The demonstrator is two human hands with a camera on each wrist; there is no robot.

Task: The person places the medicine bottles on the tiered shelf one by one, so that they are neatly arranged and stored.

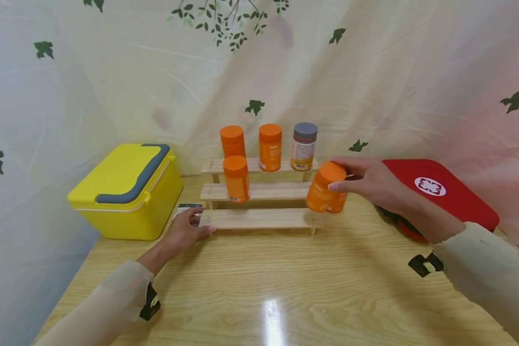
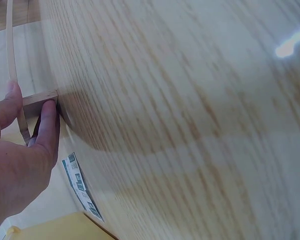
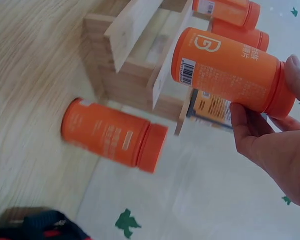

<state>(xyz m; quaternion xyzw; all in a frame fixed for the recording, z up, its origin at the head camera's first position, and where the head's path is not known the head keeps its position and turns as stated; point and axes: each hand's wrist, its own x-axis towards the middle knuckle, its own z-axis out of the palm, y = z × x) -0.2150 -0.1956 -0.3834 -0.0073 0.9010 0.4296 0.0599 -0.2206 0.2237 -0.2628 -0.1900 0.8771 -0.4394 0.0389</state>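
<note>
In the head view, my right hand [image 1: 378, 185] pinches an orange bottle [image 1: 322, 190] by its cap, slightly tilted, beside the right end of a three-step wooden rack [image 1: 259, 218]. The right wrist view shows this held bottle [image 3: 222, 67] clear of the planks. Behind it, another orange bottle [image 3: 110, 132] stands on the table. My left hand [image 1: 186, 229] grips the left end of the lowest step, thumb on one side and fingers on the other. On the top step are two orange bottles [image 1: 270, 149] and a grey-capped bottle [image 1: 304, 154]. One orange bottle [image 1: 237, 180] stands on the middle step, at left.
A yellow box [image 1: 125, 192] with a grey handle stands left of the rack. To the right lies a red case [image 1: 454, 197] with a white emblem. A green-and-white printed packet [image 2: 81, 185] lies near my left hand. A leaf-patterned curtain [image 1: 155, 86] hangs behind.
</note>
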